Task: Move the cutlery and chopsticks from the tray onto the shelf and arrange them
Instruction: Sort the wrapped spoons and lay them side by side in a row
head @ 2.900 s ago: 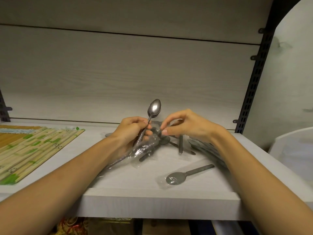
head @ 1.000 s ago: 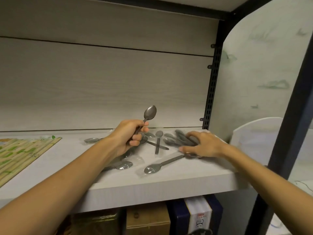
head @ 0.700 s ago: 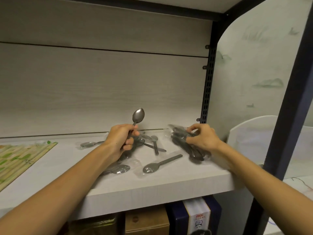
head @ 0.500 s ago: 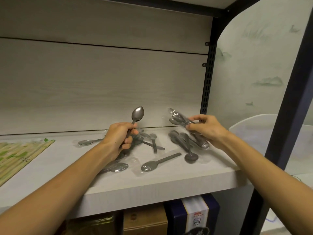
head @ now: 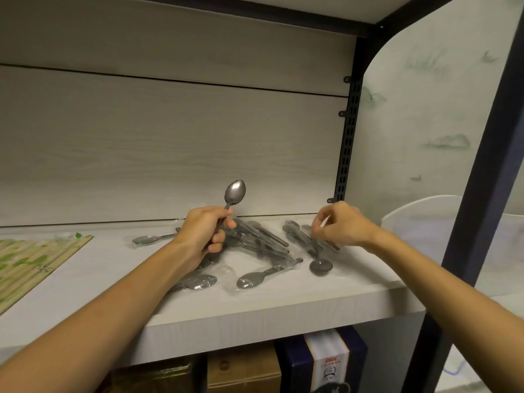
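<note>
Head view: the left hand (head: 202, 235) is closed around shiny spoons (head: 234, 192), bowls pointing up. Right of that grip, the right hand (head: 341, 225) pinches a wrapped spoon (head: 319, 262) on the shelf (head: 283, 313). More wrapped spoons (head: 263, 242) lie between both hands.

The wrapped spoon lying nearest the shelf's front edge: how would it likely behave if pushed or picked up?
The wrapped spoon looks like rigid metal, so it should stay stiff. Its clear plastic sleeve looks loose and glossy, so it would probably slide easily on the smooth shelf and might slip inside the wrap when pinched. Lying flat, it seems unlikely to roll.
</note>
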The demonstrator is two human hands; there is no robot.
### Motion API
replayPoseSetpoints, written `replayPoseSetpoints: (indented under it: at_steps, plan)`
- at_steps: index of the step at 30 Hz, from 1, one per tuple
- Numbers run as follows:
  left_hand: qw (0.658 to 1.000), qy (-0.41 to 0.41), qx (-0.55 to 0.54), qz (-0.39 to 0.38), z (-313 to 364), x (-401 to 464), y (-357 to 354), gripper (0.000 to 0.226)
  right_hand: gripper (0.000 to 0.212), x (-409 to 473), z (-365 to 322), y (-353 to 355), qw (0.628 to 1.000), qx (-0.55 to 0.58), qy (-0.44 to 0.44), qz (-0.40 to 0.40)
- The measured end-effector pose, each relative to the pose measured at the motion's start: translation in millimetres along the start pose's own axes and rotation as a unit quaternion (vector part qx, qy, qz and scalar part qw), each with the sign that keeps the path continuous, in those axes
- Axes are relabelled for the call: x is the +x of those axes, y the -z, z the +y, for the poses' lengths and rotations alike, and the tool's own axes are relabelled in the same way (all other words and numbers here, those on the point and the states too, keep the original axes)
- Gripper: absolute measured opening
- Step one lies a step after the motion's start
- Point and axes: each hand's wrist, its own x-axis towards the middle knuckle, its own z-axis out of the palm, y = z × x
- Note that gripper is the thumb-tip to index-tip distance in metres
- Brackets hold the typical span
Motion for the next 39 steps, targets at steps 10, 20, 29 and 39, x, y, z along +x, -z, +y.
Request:
replayPoseSetpoints:
  at_steps: [10, 20, 29, 39]
  plan:
    - [0.998, -0.027, 0.049, -0.037, 5, -13, -3, 0.016, 0.037, -16, -5, -18, 0.988, 0.065, -0.101, -0.094]
    - [0.995, -0.026, 0.089, -0.044, 4, -29, 9, 0.017, 0.012, -33, -4, -1, 0.963, 0.262, -0.051, 0.036]
    - [0.997, 0.024, 0.006, -0.075, 14, -50, 19, 0.021, 0.039, -51, -51, 6, 0.975, 0.066, 0.195, -0.08]
    - [0.99, 0.075, -0.058, -0.101, 27, -76, 43, 0.026, 0.033, -34, -70, -13, 0.957, 0.182, 0.225, -0.01]
